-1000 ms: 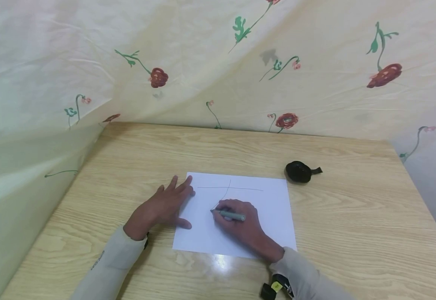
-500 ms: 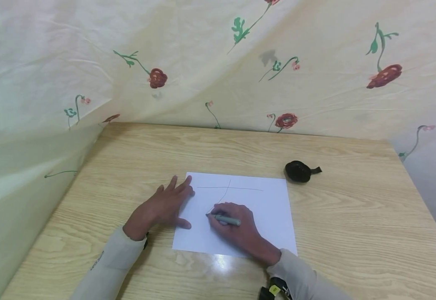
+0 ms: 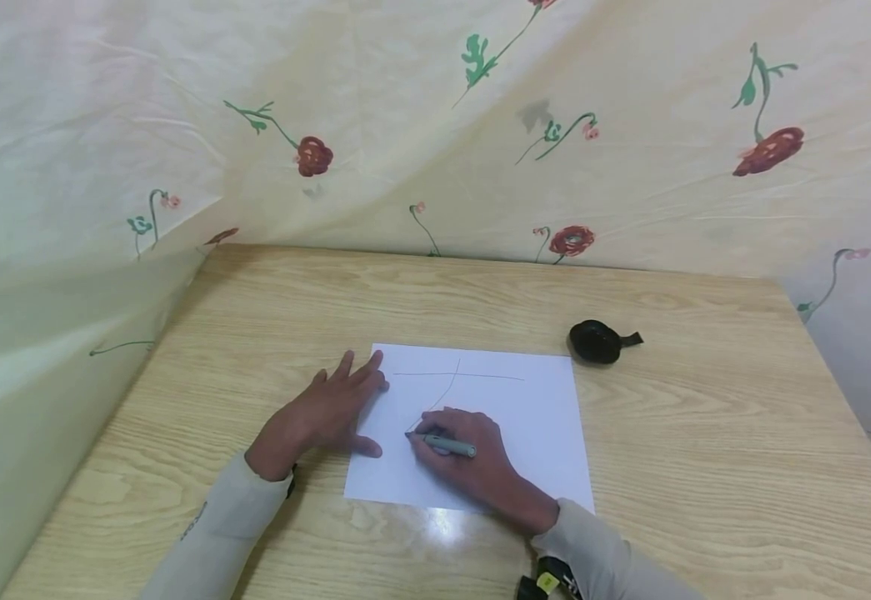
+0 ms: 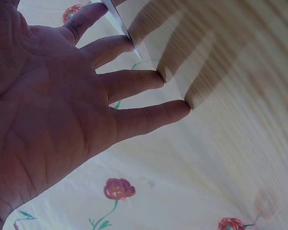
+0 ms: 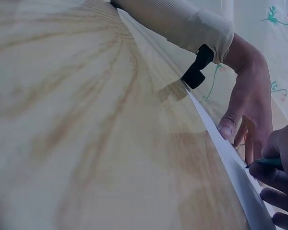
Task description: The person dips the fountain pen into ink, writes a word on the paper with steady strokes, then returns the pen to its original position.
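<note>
My right hand (image 3: 473, 454) pinches a grey-green marker (image 3: 450, 445), its tip touching a white sheet of paper (image 3: 540, 433). A long, nearly level line crosses the upper part of the sheet. A second line cuts through it and slants down left to the marker's tip. My left hand (image 3: 333, 408) lies spread over the sheet's left edge, thumb and some fingertips on the paper. In the left wrist view, other fingertips (image 4: 182, 105) of that hand touch the bare wood beside the sheet. The right wrist view shows part of the right hand (image 5: 283, 163) with the marker (image 5: 269, 162).
The sheet lies on a wood-grain table (image 3: 705, 417). Beyond the sheet's upper right corner sits a small black pan-shaped object (image 3: 596, 342) with a short handle. A flowered cloth (image 3: 405, 125) hangs behind the table and down its left side.
My right hand has moved down and left with the marker, and the slanting line has grown longer behind its tip. The left hand has stayed in place.
</note>
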`<action>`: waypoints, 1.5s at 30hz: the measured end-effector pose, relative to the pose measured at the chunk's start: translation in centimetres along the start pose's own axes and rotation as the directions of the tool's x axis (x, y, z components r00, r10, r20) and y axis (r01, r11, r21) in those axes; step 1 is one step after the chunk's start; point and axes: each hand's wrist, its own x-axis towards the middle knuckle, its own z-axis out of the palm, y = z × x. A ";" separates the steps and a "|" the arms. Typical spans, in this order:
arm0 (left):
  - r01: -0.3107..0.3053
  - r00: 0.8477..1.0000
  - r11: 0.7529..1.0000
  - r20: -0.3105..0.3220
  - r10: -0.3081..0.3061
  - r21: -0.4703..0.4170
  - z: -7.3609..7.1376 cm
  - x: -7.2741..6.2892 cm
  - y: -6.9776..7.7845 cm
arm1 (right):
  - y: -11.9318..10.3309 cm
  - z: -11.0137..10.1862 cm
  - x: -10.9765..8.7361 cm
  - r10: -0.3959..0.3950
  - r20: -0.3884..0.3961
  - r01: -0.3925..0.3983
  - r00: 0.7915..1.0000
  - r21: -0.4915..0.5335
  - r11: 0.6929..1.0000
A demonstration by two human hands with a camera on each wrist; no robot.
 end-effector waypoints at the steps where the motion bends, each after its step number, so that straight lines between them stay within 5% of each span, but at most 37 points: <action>1: -0.001 1.000 1.000 -0.001 0.001 -0.001 0.0 0.0 0.0 | -0.1 -0.1 0.0 -0.001 0.012 0.001 1.000 0.009 1.000; 11: 0.013 1.000 1.000 0.015 -0.013 -0.006 -0.8 0.0 0.5 | -0.7 -0.7 0.4 -0.031 0.086 0.030 0.996 0.014 0.999; 18: 0.009 1.000 1.000 0.017 -0.008 -0.017 -1.1 -0.1 0.7 | -0.2 -1.2 0.6 -0.062 -0.030 0.064 0.998 0.078 0.995; 24: 0.003 1.000 1.000 0.022 -0.003 -0.020 -1.3 -0.2 0.7 | 1.3 -2.8 1.4 0.066 -0.121 -0.055 0.990 0.096 0.994; 31: 0.002 1.000 1.000 0.028 -0.002 -0.019 -1.1 -0.2 0.8 | 3.6 -4.0 2.3 0.232 -0.211 -0.226 0.950 0.054 0.973; 45: -0.009 1.000 1.000 0.017 0.009 -0.012 -0.8 -0.2 0.3 | 3.9 -3.7 2.1 0.244 -0.200 -0.238 0.949 0.057 0.970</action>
